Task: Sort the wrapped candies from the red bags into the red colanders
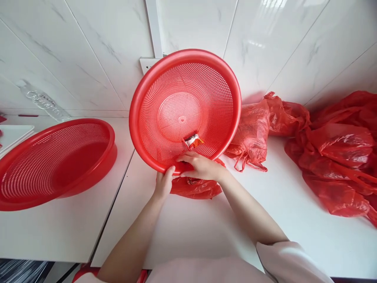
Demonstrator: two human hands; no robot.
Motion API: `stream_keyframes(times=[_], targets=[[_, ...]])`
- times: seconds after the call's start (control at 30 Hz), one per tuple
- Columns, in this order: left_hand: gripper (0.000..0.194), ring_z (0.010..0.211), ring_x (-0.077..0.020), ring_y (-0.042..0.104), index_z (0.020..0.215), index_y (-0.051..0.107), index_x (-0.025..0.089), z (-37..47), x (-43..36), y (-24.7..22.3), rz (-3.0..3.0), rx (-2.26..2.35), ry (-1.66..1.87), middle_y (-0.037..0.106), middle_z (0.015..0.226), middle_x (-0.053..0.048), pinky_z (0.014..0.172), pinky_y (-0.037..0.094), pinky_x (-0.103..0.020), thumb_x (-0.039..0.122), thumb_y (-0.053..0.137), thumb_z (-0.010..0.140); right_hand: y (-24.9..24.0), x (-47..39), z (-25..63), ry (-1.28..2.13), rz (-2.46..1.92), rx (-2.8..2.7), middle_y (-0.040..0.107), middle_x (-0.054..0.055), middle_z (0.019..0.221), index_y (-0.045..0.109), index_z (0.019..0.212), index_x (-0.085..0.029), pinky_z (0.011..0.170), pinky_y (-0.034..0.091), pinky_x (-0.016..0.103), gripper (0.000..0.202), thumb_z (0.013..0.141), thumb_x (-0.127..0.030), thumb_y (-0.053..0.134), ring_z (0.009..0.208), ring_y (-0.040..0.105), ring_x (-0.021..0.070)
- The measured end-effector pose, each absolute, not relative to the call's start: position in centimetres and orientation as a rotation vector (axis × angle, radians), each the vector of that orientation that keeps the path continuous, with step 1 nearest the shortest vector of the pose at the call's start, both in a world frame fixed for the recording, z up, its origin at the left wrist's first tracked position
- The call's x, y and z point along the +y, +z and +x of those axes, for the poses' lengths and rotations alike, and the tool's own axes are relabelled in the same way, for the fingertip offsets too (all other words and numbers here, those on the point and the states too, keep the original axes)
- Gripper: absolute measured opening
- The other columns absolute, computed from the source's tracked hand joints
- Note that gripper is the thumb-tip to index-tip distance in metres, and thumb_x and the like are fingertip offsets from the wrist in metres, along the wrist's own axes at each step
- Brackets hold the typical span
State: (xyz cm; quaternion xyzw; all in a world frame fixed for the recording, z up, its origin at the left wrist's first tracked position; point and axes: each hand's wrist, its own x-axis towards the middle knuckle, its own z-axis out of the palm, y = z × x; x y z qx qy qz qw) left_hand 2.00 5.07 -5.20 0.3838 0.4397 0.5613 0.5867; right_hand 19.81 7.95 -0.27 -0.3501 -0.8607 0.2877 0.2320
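A round red plastic basket (212, 90) with mesh walls is tilted up on its edge, its open mouth facing me. My left hand (163, 184) is closed on the lower rim, with the thumb over the edge. Beside it my right hand (202, 167) bends over the same rim, fingers inside and thumb lower down. Just above those fingers, inside the basket, lies a small white, red and orange packet (194, 140). Under the hands, partly hidden by them, a red plastic bag (196, 190) rests on the white table (188, 228).
A second red mesh basket (84, 181) stands at the left, near a clear plastic bottle (48, 104) leaning on the wall and a white tray (16, 135). Several filled red bags (341, 157) lie at the right. A wall socket (146, 65) is behind the tilted basket.
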Motion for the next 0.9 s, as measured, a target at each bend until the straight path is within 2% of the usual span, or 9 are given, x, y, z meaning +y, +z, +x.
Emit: stream_keyframes(times=[0.1,0.17,0.23,0.33,0.47,0.7,0.9], targets=[[0.039,0.108,-0.0275,0.063,0.118,0.059,0.02,1.8,5.5,-4.8,0.876,0.956,1.335,0.064,0.12,-0.009,0.086,0.057,-0.046,0.028,0.062,0.079,0.6,7.8,20.3,1.033,-0.962,-2.119,0.068,0.007,0.112,0.065,0.118,-0.02,0.097,0.048,0.036,0.033,0.086,-0.019,0.06,0.104,0.063,0.019],[0.045,0.109,-0.0267,0.063,0.124,0.056,0.023,1.6,5.7,-4.5,0.855,0.943,1.366,0.063,0.122,-0.008,0.087,0.057,-0.047,0.026,0.061,0.079,1.0,7.8,20.5,1.277,-0.952,-1.82,0.071,0.007,0.105,0.066,0.116,-0.017,0.092,0.051,0.035,0.03,0.088,-0.022,0.059,0.097,0.066,0.0171],[0.051,0.112,-0.0267,0.061,0.13,0.051,0.026,1.5,5.8,-4.3,0.843,0.932,1.384,0.061,0.126,-0.007,0.088,0.057,-0.047,0.024,0.06,0.08,1.2,7.9,20.7,1.524,-0.861,-1.546,0.072,0.007,0.101,0.066,0.115,-0.014,0.089,0.054,0.033,0.033,0.085,-0.028,0.065,0.093,0.068,0.0162],[0.055,0.117,-0.0275,0.058,0.134,0.046,0.028,1.4,5.9,-4.1,0.836,0.906,1.391,0.058,0.13,-0.007,0.088,0.057,-0.047,0.023,0.058,0.081,1.3,8.1,21.0,1.696,-0.744,-1.273,0.072,0.005,0.1,0.068,0.113,-0.017,0.087,0.056,0.03,0.037,0.078,-0.029,0.074,0.089,0.069,0.0139],[0.055,0.12,-0.028,0.056,0.136,0.045,0.029,1.2,5.9,-4.3,0.827,0.91,1.396,0.057,0.132,-0.007,0.089,0.056,-0.048,0.022,0.058,0.082,1.2,8.3,21.3,1.642,-0.698,-1.126,0.073,0.002,0.097,0.07,0.108,-0.021,0.09,0.055,0.029,0.035,0.074,-0.027,0.078,0.089,0.07,0.0129],[0.052,0.118,-0.0282,0.057,0.133,0.048,0.029,1.1,5.9,-4.7,0.833,0.92,1.386,0.058,0.128,-0.006,0.086,0.058,-0.048,0.022,0.059,0.083,1.2,8.3,21.4,1.591,-0.756,-1.238,0.075,0.002,0.087,0.074,0.099,-0.02,0.087,0.057,0.034,0.032,0.07,-0.03,0.081,0.082,0.071,0.0156],[0.049,0.112,-0.0276,0.06,0.13,0.05,0.026,1.1,6.0,-4.6,0.822,0.915,1.398,0.061,0.122,-0.007,0.085,0.058,-0.049,0.022,0.059,0.082,2.2,7.5,22.1,1.432,-0.828,-1.723,0.073,0.004,0.096,0.07,0.106,-0.02,0.085,0.054,0.033,0.03,0.078,-0.028,0.073,0.089,0.069,0.0171]])
